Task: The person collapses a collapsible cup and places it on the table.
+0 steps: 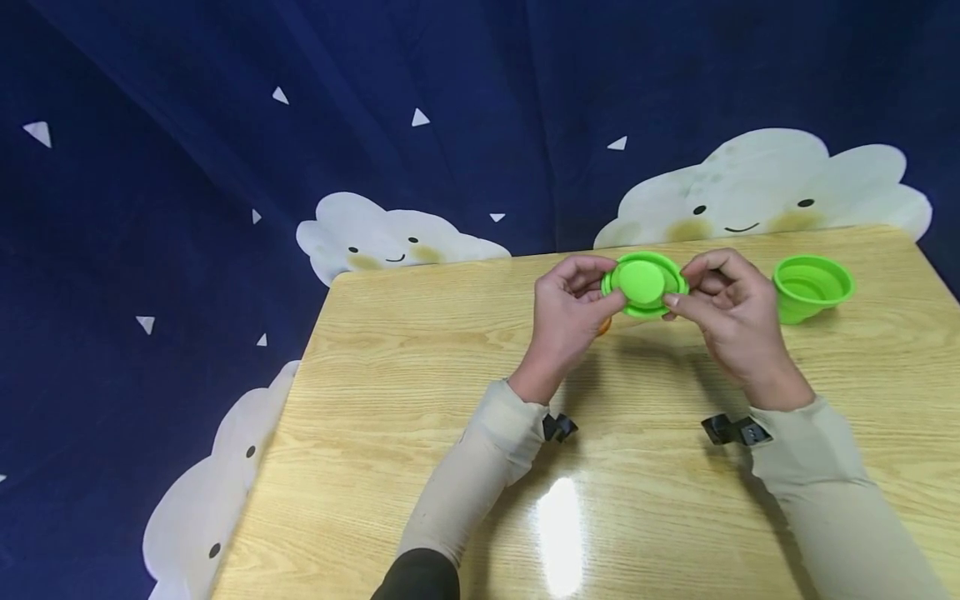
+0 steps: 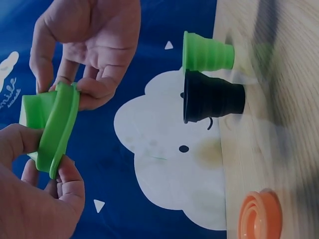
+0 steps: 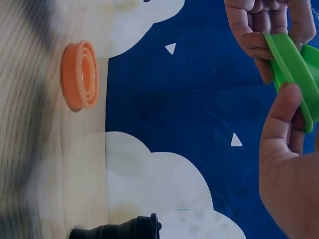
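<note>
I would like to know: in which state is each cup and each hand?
Held green cup: partly collapsed
Other green cup: expanded, upright
Black cup: expanded, upright
Orange cup: collapsed
Left hand: gripping the held green cup
Right hand: gripping the same cup

Left forearm (image 1: 478, 468) and right forearm (image 1: 828, 492) extend forward, converging. Left hand (image 1: 566, 307) and right hand (image 1: 738, 321) are raised, close together, each pinching between thumb and bent fingers; thumbs point inward.
</note>
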`<control>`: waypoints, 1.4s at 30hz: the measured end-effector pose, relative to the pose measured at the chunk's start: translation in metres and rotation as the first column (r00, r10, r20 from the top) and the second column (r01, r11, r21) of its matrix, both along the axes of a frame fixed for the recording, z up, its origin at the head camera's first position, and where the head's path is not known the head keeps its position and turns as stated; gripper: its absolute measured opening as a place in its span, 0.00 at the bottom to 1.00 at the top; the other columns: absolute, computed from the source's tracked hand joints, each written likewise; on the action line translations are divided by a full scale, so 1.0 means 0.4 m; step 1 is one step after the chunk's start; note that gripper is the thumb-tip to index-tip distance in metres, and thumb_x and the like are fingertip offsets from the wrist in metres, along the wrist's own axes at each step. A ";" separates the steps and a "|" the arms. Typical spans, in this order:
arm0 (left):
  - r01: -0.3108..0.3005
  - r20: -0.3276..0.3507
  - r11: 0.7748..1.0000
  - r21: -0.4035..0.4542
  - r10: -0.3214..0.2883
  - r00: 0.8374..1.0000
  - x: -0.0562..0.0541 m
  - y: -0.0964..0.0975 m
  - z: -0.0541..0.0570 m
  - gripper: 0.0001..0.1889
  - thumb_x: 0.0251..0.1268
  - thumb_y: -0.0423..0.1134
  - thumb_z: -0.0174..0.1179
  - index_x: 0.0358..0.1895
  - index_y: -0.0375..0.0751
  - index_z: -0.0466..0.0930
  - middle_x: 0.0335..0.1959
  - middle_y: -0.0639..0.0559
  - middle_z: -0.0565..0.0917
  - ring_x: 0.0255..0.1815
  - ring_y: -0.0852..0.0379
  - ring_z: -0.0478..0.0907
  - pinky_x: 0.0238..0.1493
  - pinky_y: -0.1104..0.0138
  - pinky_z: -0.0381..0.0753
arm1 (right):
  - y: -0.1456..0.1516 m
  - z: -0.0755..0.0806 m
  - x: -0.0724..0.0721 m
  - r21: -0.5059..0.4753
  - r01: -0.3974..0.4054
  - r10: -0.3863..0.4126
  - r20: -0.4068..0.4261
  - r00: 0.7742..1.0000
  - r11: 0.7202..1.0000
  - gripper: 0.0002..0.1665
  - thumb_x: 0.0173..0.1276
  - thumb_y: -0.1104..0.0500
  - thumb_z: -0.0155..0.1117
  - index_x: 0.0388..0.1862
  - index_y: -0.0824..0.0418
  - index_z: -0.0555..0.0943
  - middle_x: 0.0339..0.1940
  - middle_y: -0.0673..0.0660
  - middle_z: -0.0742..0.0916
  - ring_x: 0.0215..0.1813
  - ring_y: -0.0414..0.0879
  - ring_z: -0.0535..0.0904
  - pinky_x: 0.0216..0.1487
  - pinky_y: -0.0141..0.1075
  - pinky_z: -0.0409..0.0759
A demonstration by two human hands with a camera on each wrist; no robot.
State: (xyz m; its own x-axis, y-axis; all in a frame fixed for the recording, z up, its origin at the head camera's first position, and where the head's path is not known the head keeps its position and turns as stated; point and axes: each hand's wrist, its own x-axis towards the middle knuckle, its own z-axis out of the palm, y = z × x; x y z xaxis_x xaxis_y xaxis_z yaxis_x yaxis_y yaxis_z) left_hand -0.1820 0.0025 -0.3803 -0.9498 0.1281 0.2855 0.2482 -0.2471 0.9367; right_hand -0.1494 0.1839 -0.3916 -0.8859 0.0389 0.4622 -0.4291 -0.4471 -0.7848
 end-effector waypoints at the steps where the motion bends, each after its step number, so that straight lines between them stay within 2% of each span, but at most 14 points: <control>1: 0.005 0.001 1.000 0.000 -0.005 1.000 0.002 0.000 0.001 0.14 0.50 0.14 0.64 0.43 0.22 0.82 0.39 0.40 0.88 0.34 0.57 0.83 0.34 0.73 0.82 | -0.002 0.000 0.000 0.006 0.020 -0.020 0.000 1.000 1.000 0.16 0.57 0.90 0.52 0.42 0.82 0.70 0.34 0.65 0.84 0.31 0.49 0.84 0.32 0.35 0.85; 10: 0.021 -0.066 0.997 -0.072 -0.025 0.997 0.016 0.006 0.001 0.16 0.51 0.12 0.59 0.44 0.24 0.81 0.40 0.43 0.87 0.39 0.64 0.81 0.37 0.71 0.81 | -0.030 -0.014 -0.013 0.110 0.278 -0.274 -0.051 0.960 0.954 0.13 0.50 0.87 0.55 0.35 0.83 0.68 0.22 0.60 0.82 0.17 0.44 0.76 0.20 0.29 0.79; 14: 0.012 -0.114 0.998 -0.064 -0.019 0.993 0.013 0.004 -0.003 0.16 0.50 0.12 0.58 0.43 0.24 0.83 0.44 0.43 0.88 0.41 0.63 0.82 0.37 0.70 0.81 | -0.036 -0.012 -0.006 0.126 0.283 -0.275 -0.075 0.958 0.951 0.12 0.52 0.87 0.55 0.36 0.85 0.69 0.27 0.62 0.83 0.19 0.46 0.79 0.22 0.31 0.81; 19: 0.040 -0.165 0.999 -0.031 -0.044 0.985 0.005 -0.002 -0.012 0.13 0.54 0.10 0.58 0.41 0.20 0.85 0.52 0.39 0.86 0.27 0.60 0.76 0.21 0.73 0.68 | -0.034 -0.001 -0.001 0.125 0.275 -0.272 -0.042 0.962 0.953 0.09 0.55 0.86 0.59 0.37 0.85 0.76 0.31 0.61 0.86 0.25 0.46 0.82 0.26 0.30 0.83; 22: 0.087 -0.209 0.995 -0.057 -0.097 0.973 0.002 -0.008 -0.017 0.12 0.56 0.11 0.59 0.43 0.18 0.84 0.56 0.33 0.82 0.36 0.60 0.82 0.28 0.73 0.78 | -0.032 0.001 -0.002 0.101 0.280 -0.281 -0.006 0.960 0.955 0.09 0.56 0.85 0.63 0.37 0.86 0.78 0.32 0.61 0.88 0.28 0.46 0.84 0.28 0.30 0.83; 24: 0.096 -0.257 0.989 -0.114 -0.123 0.959 0.000 -0.013 -0.017 0.12 0.56 0.12 0.61 0.44 0.19 0.84 0.58 0.32 0.81 0.50 0.58 0.83 0.40 0.69 0.84 | -0.029 -0.001 -0.003 0.093 0.285 -0.287 0.008 0.958 0.954 0.09 0.57 0.84 0.64 0.38 0.86 0.79 0.33 0.60 0.88 0.28 0.46 0.84 0.28 0.29 0.83; 26: 0.061 -0.324 0.977 -0.205 -0.126 0.938 -0.003 -0.016 -0.015 0.12 0.57 0.14 0.62 0.44 0.21 0.86 0.58 0.33 0.81 0.60 0.58 0.79 0.52 0.65 0.83 | -0.026 -0.002 -0.003 0.096 0.278 -0.281 0.013 0.960 0.956 0.10 0.58 0.84 0.64 0.39 0.87 0.79 0.34 0.60 0.89 0.29 0.46 0.84 0.29 0.29 0.83; 28: -0.006 -0.400 0.955 -0.297 -0.118 0.909 -0.004 -0.020 -0.012 0.12 0.57 0.17 0.64 0.45 0.26 0.87 0.58 0.35 0.82 0.60 0.57 0.79 0.54 0.65 0.82 | -0.021 -0.003 -0.002 0.144 0.280 -0.284 0.005 0.959 0.949 0.10 0.59 0.82 0.65 0.41 0.85 0.81 0.36 0.59 0.89 0.29 0.46 0.84 0.30 0.28 0.82; 30: -0.096 -0.484 0.921 -0.378 -0.108 0.868 -0.006 -0.023 -0.009 0.13 0.58 0.19 0.64 0.45 0.30 0.88 0.56 0.37 0.83 0.59 0.58 0.80 0.56 0.69 0.80 | -0.017 -0.003 0.001 0.191 0.276 -0.282 0.001 0.960 0.942 0.10 0.61 0.81 0.64 0.43 0.83 0.82 0.37 0.59 0.89 0.31 0.46 0.83 0.32 0.28 0.82; 33: -0.166 -0.555 0.887 -0.430 -0.115 0.824 -0.009 -0.027 -0.003 0.13 0.59 0.22 0.62 0.46 0.34 0.89 0.55 0.38 0.84 0.57 0.57 0.81 0.54 0.72 0.80 | -0.012 -0.003 0.005 0.253 0.288 -0.296 -0.005 0.955 0.924 0.11 0.63 0.80 0.63 0.45 0.80 0.83 0.39 0.58 0.88 0.33 0.46 0.84 0.33 0.27 0.82; 35: -0.135 -0.540 0.892 -0.432 -0.136 0.830 -0.012 -0.031 -0.001 0.13 0.60 0.22 0.62 0.46 0.33 0.89 0.55 0.37 0.84 0.56 0.56 0.82 0.52 0.72 0.81 | -0.011 -0.003 0.006 0.254 0.285 -0.295 -0.002 0.956 0.924 0.12 0.63 0.80 0.62 0.45 0.80 0.83 0.40 0.59 0.88 0.34 0.46 0.84 0.34 0.27 0.82; 37: -0.053 -0.474 0.908 -0.416 -0.167 0.864 -0.014 -0.037 0.003 0.12 0.62 0.22 0.61 0.47 0.32 0.88 0.56 0.37 0.83 0.55 0.57 0.82 0.48 0.70 0.83 | -0.010 -0.003 0.008 0.249 0.283 -0.292 -0.002 0.956 0.926 0.12 0.63 0.80 0.62 0.46 0.80 0.83 0.40 0.59 0.88 0.35 0.46 0.84 0.34 0.27 0.83; 40: 0.123 -0.301 0.925 -0.359 -0.240 0.923 -0.016 -0.048 0.009 0.11 0.64 0.22 0.62 0.48 0.28 0.87 0.58 0.38 0.82 0.44 0.58 0.84 0.36 0.69 0.84 | -0.010 0.000 0.010 0.252 0.280 -0.289 -0.002 0.957 0.926 0.12 0.62 0.80 0.64 0.46 0.80 0.83 0.40 0.59 0.88 0.36 0.46 0.85 0.35 0.27 0.83; 42: 0.216 -0.187 0.920 -0.328 -0.287 0.939 -0.017 -0.054 0.014 0.11 0.65 0.22 0.62 0.50 0.27 0.86 0.60 0.40 0.81 0.33 0.57 0.82 0.28 0.69 0.80 | -0.009 0.001 0.011 0.268 0.286 -0.296 -0.005 0.955 0.920 0.12 0.62 0.80 0.64 0.45 0.80 0.83 0.40 0.59 0.88 0.36 0.46 0.85 0.35 0.26 0.83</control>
State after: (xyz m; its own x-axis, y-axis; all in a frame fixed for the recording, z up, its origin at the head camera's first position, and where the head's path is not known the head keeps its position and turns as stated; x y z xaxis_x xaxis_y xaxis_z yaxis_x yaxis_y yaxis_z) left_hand -0.1887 -0.0192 -0.3746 -0.7885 0.4672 0.4001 0.4293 -0.0477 0.9019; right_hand -0.1450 0.1804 -0.3910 -0.8698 0.1790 0.4597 -0.4788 -0.0818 -0.8741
